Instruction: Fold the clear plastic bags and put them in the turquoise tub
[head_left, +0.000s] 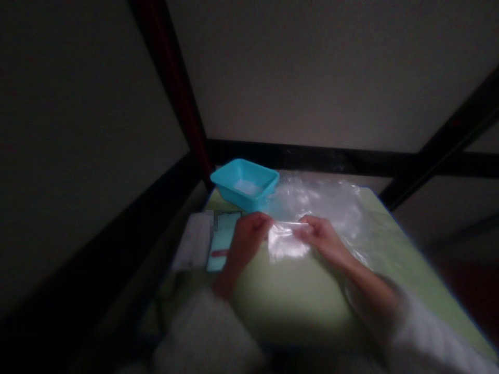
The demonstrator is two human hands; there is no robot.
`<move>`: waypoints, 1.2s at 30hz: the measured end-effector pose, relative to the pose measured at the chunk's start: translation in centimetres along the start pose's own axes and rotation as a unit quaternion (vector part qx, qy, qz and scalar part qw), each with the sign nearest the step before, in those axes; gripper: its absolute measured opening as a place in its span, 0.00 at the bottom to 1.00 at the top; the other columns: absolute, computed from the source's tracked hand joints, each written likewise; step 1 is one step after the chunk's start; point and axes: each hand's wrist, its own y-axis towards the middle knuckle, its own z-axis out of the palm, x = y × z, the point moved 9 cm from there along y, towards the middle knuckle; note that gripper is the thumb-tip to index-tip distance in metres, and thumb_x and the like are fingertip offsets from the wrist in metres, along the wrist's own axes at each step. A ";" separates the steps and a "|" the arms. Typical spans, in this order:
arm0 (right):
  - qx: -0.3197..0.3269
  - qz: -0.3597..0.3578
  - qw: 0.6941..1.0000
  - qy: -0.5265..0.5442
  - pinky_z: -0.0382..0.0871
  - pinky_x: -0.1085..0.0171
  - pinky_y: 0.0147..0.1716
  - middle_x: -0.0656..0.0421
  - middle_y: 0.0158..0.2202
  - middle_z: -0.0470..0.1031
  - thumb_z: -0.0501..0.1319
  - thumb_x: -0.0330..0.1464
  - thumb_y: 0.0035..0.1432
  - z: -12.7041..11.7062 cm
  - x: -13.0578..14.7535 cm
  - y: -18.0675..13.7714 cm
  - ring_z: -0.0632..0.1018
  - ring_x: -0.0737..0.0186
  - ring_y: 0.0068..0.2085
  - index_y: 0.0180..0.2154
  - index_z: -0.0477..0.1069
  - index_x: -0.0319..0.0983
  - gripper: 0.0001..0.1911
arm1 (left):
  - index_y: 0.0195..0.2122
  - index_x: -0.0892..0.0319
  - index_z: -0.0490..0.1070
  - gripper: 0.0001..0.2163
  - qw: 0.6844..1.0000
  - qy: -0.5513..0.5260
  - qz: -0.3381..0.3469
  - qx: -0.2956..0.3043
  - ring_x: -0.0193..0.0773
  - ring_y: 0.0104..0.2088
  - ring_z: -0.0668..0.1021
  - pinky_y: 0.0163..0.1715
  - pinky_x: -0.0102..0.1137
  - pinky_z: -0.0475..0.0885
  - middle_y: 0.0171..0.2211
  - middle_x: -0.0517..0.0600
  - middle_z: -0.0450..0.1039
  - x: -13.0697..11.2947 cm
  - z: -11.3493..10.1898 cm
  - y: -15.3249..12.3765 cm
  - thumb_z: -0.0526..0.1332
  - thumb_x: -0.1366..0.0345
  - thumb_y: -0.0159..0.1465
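Note:
Between my two hands a small clear plastic bag [287,243] is stretched above the green tabletop [296,296]. My left hand [251,232] pinches its upper left corner. At the upper right edge, my right hand [320,236] has its fingers closed on the same bag. Light glints off the film, and I cannot make out anything inside it. Just beyond my hands lies a large crumpled sheet or heap of clear plastic [323,200]. A turquoise plastic basket [268,179] stands at the back left, with something pale lying on its bottom.
Left of my left hand lies a light-green board or booklet [223,236] with a red strip [219,253] on it. Beside that is a whitish sheet [193,241]. A pale wall [312,78] rises behind the table, and a dark red post [175,83] stands at the back left.

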 end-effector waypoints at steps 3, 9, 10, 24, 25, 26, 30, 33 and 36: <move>-0.013 -0.002 1.000 -0.005 0.53 0.69 0.20 0.66 0.18 0.58 0.65 0.48 0.46 -0.5 -0.1 0.1 0.61 0.71 0.21 0.23 0.65 0.38 0.21 | 0.26 0.60 0.70 0.08 0.999 0.023 0.010 -0.039 0.38 0.26 0.78 0.27 0.29 0.73 0.23 0.49 0.75 0.1 -1.2 0.7 0.58 0.62 0.59; -0.008 0.012 1.000 -0.004 0.55 0.69 0.20 0.66 0.19 0.60 0.66 0.47 0.46 -0.7 -1.1 0.3 0.62 0.71 0.21 0.24 0.67 0.37 0.20 | 0.44 0.58 0.70 0.12 0.951 0.226 0.143 -0.154 0.52 0.63 0.61 0.61 0.53 0.54 0.58 0.57 0.65 -2.0 -2.7 2.4 0.59 0.73 0.59; -0.004 0.010 1.000 -0.004 0.55 0.69 0.20 0.66 0.19 0.60 0.66 0.47 0.47 -0.6 -1.3 0.4 0.62 0.70 0.21 0.24 0.67 0.38 0.20 | 0.45 0.58 0.69 0.13 0.933 0.281 0.167 -0.149 0.55 0.65 0.57 0.61 0.57 0.50 0.61 0.58 0.61 -2.2 -2.2 2.7 0.61 0.74 0.59; -0.007 0.001 1.000 -0.001 0.54 0.70 0.18 0.65 0.18 0.60 0.66 0.52 0.44 -0.7 0.0 0.4 0.61 0.71 0.20 0.22 0.66 0.38 0.24 | 0.34 0.58 0.66 0.08 0.914 0.303 0.206 -0.174 0.52 0.63 0.59 0.61 0.52 0.58 0.55 0.58 0.63 1.1 -1.7 4.1 0.56 0.78 0.58; -0.011 -0.010 1.000 -0.007 0.53 0.70 0.18 0.65 0.18 0.60 0.66 0.52 0.44 -0.9 0.5 0.3 0.61 0.71 0.20 0.22 0.66 0.38 0.24 | 0.34 0.58 0.66 0.08 0.912 0.301 0.217 -0.177 0.51 0.63 0.59 0.61 0.51 0.58 0.55 0.57 0.63 0.5 -1.9 3.6 0.56 0.78 0.58; -0.018 -0.022 1.000 -0.013 0.53 0.70 0.18 0.65 0.18 0.60 0.66 0.52 0.45 -1.2 1.0 0.1 0.61 0.71 0.20 0.22 0.66 0.38 0.24 | 0.34 0.58 0.66 0.08 0.909 0.299 0.228 -0.179 0.50 0.63 0.59 0.61 0.50 0.58 0.56 0.56 0.62 -0.3 -2.1 3.0 0.55 0.78 0.59; -0.057 -0.079 0.995 -0.023 0.54 0.70 0.17 0.64 0.18 0.62 0.67 0.49 0.47 -3.3 3.5 -1.0 0.62 0.70 0.20 0.23 0.68 0.39 0.20 | 0.32 0.57 0.65 0.07 0.895 0.295 0.280 -0.182 0.47 0.62 0.61 0.62 0.48 0.59 0.55 0.53 0.63 -3.2 -2.0 0.0 0.54 0.77 0.60; -0.096 -0.114 0.989 -0.020 0.54 0.70 0.18 0.65 0.18 0.62 0.68 0.43 0.49 -5.7 5.0 -1.9 0.62 0.70 0.20 0.24 0.69 0.40 0.15 | 0.32 0.57 0.65 0.06 0.875 0.295 0.339 -0.178 0.47 0.60 0.65 0.58 0.48 0.63 0.53 0.53 0.66 -5.1 -1.0 -2.6 0.54 0.75 0.62; -0.134 -0.134 0.982 -0.012 0.54 0.69 0.19 0.65 0.20 0.62 0.67 0.40 0.51 -7.9 5.9 -2.7 0.62 0.70 0.21 0.25 0.70 0.41 0.12 | 0.36 0.57 0.67 0.06 0.897 0.276 0.315 -0.141 0.44 0.57 0.68 0.57 0.46 0.65 0.53 0.54 0.66 -5.2 0.2 -4.0 0.53 0.74 0.63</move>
